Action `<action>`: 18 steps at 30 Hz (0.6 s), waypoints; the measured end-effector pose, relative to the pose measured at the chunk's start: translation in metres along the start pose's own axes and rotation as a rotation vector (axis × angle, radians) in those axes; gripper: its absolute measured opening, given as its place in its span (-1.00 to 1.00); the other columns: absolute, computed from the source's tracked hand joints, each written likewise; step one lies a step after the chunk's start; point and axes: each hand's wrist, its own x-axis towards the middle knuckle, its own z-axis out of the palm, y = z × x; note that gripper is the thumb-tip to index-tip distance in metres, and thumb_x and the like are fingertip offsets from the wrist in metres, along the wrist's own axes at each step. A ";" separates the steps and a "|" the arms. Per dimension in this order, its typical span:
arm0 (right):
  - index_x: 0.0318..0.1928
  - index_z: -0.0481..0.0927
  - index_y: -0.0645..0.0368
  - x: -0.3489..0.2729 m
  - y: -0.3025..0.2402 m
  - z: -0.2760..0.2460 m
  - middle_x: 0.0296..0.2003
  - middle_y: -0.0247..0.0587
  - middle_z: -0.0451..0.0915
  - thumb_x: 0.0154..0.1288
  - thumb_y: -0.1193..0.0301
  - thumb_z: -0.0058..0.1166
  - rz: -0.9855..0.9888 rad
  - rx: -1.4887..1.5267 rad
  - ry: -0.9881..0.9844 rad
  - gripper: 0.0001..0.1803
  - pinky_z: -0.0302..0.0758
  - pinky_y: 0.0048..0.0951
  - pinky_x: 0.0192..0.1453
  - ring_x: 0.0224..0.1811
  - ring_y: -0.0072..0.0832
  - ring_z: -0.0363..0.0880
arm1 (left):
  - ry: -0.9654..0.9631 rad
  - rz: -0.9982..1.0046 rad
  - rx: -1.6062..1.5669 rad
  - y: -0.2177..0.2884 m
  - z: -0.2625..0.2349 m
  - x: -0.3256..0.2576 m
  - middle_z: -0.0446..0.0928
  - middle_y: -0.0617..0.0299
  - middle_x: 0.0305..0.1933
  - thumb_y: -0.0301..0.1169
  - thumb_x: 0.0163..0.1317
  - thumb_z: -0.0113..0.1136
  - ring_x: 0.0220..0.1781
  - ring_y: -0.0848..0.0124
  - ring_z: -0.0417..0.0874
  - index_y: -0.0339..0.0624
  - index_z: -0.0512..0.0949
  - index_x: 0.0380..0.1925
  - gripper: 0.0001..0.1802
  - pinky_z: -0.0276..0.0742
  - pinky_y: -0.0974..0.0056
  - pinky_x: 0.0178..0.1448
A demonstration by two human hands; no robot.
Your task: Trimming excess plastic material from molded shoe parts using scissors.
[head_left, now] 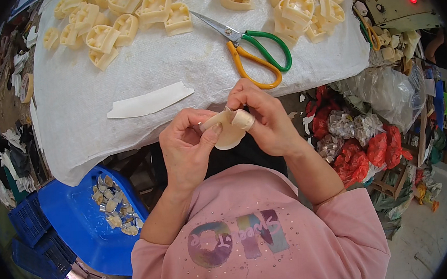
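Seen from above, a person's left hand (186, 145) and right hand (264, 117) are both closed around one small cream-coloured moulded plastic piece (229, 128), held at chest height just off the near edge of a table covered in white woven cloth (72, 110). They appear to be wrapping or trimming it. The next move likely needs a steady pinch, with the green- and yellow-handled scissors (253, 54) lying within reach.

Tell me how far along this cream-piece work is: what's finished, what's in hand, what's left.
Which pieces are finished cannot be told: two heaps of cream plastic parts lie on the white cloth. In hand: the left hand and right hand together hold one cream piece. Unused for now: the scissors and a white strip. Metal-tipped bits sit in the blue tub.
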 end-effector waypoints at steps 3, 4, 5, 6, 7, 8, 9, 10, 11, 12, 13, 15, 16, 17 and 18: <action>-0.29 0.42 0.25 -0.002 -0.001 0.004 -0.40 -0.22 0.36 0.11 0.57 0.03 -0.047 -0.131 0.047 -0.87 0.33 -0.45 -0.19 -0.28 -0.37 0.37 | -0.011 0.021 0.006 -0.001 0.004 0.001 0.57 0.14 -0.24 -0.54 0.12 0.30 -0.20 0.52 0.53 -0.29 0.50 -0.37 -0.85 0.44 0.40 -0.06; -0.29 0.42 0.25 -0.003 -0.001 0.005 -0.39 -0.22 0.37 0.12 0.57 0.02 -0.079 -0.194 0.083 -0.87 0.33 -0.45 -0.18 -0.28 -0.38 0.37 | -0.014 0.019 0.006 -0.001 0.004 0.002 0.57 0.14 -0.24 -0.54 0.12 0.30 -0.20 0.52 0.53 -0.29 0.50 -0.37 -0.85 0.44 0.40 -0.06; -0.29 0.42 0.25 -0.004 -0.001 0.007 -0.39 -0.22 0.37 0.12 0.57 0.02 -0.079 -0.195 0.086 -0.87 0.33 -0.45 -0.18 -0.28 -0.38 0.37 | -0.030 0.036 0.031 0.000 0.005 0.003 0.58 0.13 -0.23 -0.55 0.15 0.27 -0.22 0.53 0.54 -0.31 0.50 -0.35 -0.87 0.47 0.41 -0.09; -0.28 0.43 0.25 -0.004 -0.001 0.009 -0.40 -0.23 0.37 0.12 0.56 0.02 -0.011 -0.077 0.116 -0.87 0.33 -0.45 -0.19 -0.28 -0.39 0.37 | -0.045 0.053 0.056 0.000 0.004 0.005 0.59 0.12 -0.23 -0.57 0.17 0.23 -0.24 0.54 0.55 -0.33 0.49 -0.33 -0.89 0.49 0.41 -0.12; -0.28 0.44 0.25 -0.005 0.000 0.010 -0.40 -0.24 0.37 0.13 0.56 0.02 0.056 0.041 0.146 -0.88 0.34 -0.46 -0.19 -0.28 -0.39 0.37 | -0.047 0.053 0.057 0.001 0.003 0.005 0.59 0.12 -0.23 -0.57 0.17 0.23 -0.24 0.54 0.55 -0.33 0.49 -0.33 -0.89 0.49 0.41 -0.12; -0.28 0.44 0.25 -0.004 -0.002 0.007 -0.40 -0.24 0.37 0.13 0.56 0.02 0.056 0.041 0.148 -0.88 0.34 -0.46 -0.19 -0.28 -0.39 0.37 | -0.037 0.038 0.041 0.002 0.002 0.006 0.59 0.12 -0.23 -0.57 0.17 0.23 -0.24 0.54 0.55 -0.33 0.49 -0.33 -0.89 0.50 0.41 -0.13; -0.27 0.45 0.24 -0.002 -0.007 0.001 -0.41 -0.25 0.37 0.15 0.53 0.02 0.163 0.131 0.075 -0.88 0.34 -0.46 -0.18 -0.28 -0.40 0.38 | -0.026 0.023 0.025 0.003 0.002 0.005 0.59 0.12 -0.23 -0.56 0.17 0.23 -0.24 0.54 0.55 -0.34 0.49 -0.33 -0.88 0.50 0.41 -0.13; -0.27 0.46 0.23 0.000 -0.008 -0.003 -0.42 -0.26 0.37 0.16 0.51 0.02 0.269 0.220 0.002 -0.89 0.34 -0.46 -0.18 -0.28 -0.42 0.38 | -0.027 0.022 0.025 0.003 0.002 0.005 0.59 0.12 -0.23 -0.56 0.17 0.23 -0.24 0.54 0.55 -0.34 0.49 -0.33 -0.88 0.50 0.41 -0.13; -0.29 0.47 0.22 0.002 -0.006 -0.006 -0.45 -0.24 0.37 0.16 0.48 0.01 0.209 0.124 -0.028 -0.89 0.34 -0.40 -0.20 -0.33 -0.33 0.39 | -0.043 0.022 0.062 0.003 0.003 0.004 0.59 0.13 -0.24 -0.56 0.17 0.23 -0.25 0.54 0.55 -0.34 0.49 -0.33 -0.88 0.50 0.42 -0.13; -0.29 0.47 0.22 0.003 -0.005 -0.008 -0.45 -0.24 0.37 0.16 0.48 0.01 0.210 0.123 -0.023 -0.89 0.34 -0.40 -0.20 -0.33 -0.33 0.39 | -0.063 0.021 0.097 0.003 0.004 0.004 0.58 0.14 -0.25 -0.56 0.17 0.23 -0.25 0.55 0.55 -0.35 0.49 -0.33 -0.88 0.50 0.42 -0.13; -0.31 0.47 0.22 0.004 -0.005 -0.009 -0.46 -0.22 0.36 0.15 0.48 0.01 0.108 -0.028 -0.049 -0.90 0.33 -0.36 -0.22 -0.36 -0.28 0.38 | -0.068 0.019 0.096 0.002 0.004 0.003 0.58 0.14 -0.25 -0.56 0.17 0.23 -0.25 0.55 0.55 -0.35 0.49 -0.33 -0.88 0.50 0.42 -0.13; -0.34 0.46 0.23 0.003 -0.005 -0.008 -0.46 -0.19 0.36 0.14 0.48 0.00 0.006 -0.181 -0.073 -0.91 0.32 -0.33 -0.23 -0.39 -0.23 0.38 | -0.102 0.023 0.125 -0.001 0.004 0.002 0.57 0.17 -0.28 -0.56 0.17 0.23 -0.26 0.55 0.54 -0.36 0.49 -0.33 -0.88 0.50 0.43 -0.14; -0.35 0.46 0.23 0.000 -0.005 -0.003 -0.47 -0.17 0.36 0.12 0.50 -0.01 -0.050 -0.286 0.010 -0.92 0.30 -0.30 -0.24 -0.41 -0.19 0.37 | -0.104 0.022 0.123 -0.001 0.006 0.003 0.57 0.17 -0.28 -0.56 0.17 0.23 -0.26 0.55 0.54 -0.36 0.49 -0.33 -0.88 0.50 0.43 -0.14; -0.36 0.45 0.23 -0.001 -0.003 0.001 -0.47 -0.15 0.36 0.09 0.52 -0.02 -0.106 -0.391 0.094 -0.93 0.29 -0.27 -0.25 -0.42 -0.15 0.35 | -0.108 0.012 0.136 0.001 0.008 0.005 0.56 0.18 -0.29 -0.56 0.17 0.23 -0.26 0.56 0.54 -0.36 0.49 -0.33 -0.88 0.50 0.43 -0.15; -0.36 0.45 0.23 -0.002 -0.001 0.003 -0.47 -0.15 0.36 0.09 0.52 -0.02 -0.103 -0.392 0.095 -0.93 0.29 -0.27 -0.25 -0.42 -0.15 0.35 | -0.112 0.000 0.150 0.003 0.009 0.005 0.56 0.20 -0.30 -0.56 0.16 0.23 -0.27 0.56 0.54 -0.36 0.49 -0.33 -0.88 0.50 0.43 -0.15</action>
